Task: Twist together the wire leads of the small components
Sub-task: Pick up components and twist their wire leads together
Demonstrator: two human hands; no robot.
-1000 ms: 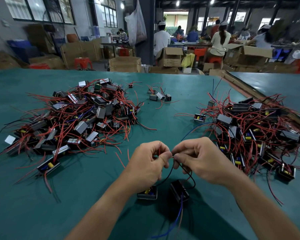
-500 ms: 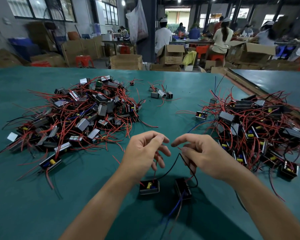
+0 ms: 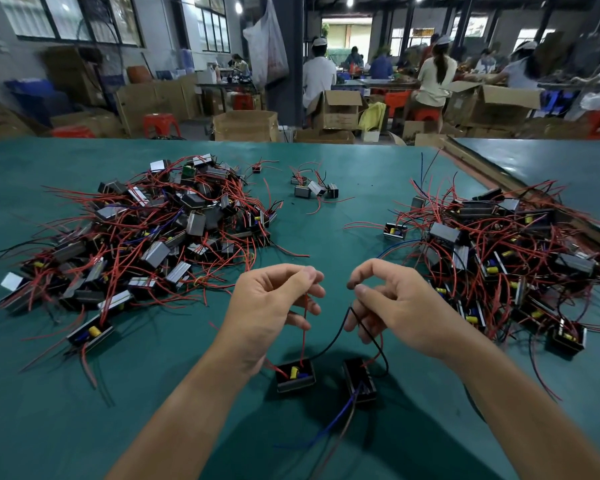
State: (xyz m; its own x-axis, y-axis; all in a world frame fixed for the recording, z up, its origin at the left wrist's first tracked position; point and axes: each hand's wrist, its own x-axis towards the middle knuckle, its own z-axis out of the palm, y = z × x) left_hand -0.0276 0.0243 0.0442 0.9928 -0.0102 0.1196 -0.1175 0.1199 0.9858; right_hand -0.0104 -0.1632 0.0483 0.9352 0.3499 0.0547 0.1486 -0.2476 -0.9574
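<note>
Two heaps of small black components with red leads, plus loose pieces, on a green table [image 3: 32,410].
- Left pile [image 3: 136,230]: large and tangled, on the left of the table.
- Left hand [image 3: 274,306]: raised, fingers curled, pinching a red lead [image 3: 303,337].
- Left component [image 3: 295,375]: flat on the table beneath the hands, yellow part showing; the red lead rises from it.
- Small cluster [image 3: 314,189]: a few pieces, beyond the hands.
- Black lead [image 3: 329,342]: runs from the left component up to the right hand.
- Right component [image 3: 359,381]: just beside the left component, blue lead [image 3: 329,427] trailing nearer.
- Right hand [image 3: 402,313]: raised, apart from the left hand, curled fingers holding the black lead.
- Right pile [image 3: 499,254]: tangled, at the table's right.
</note>
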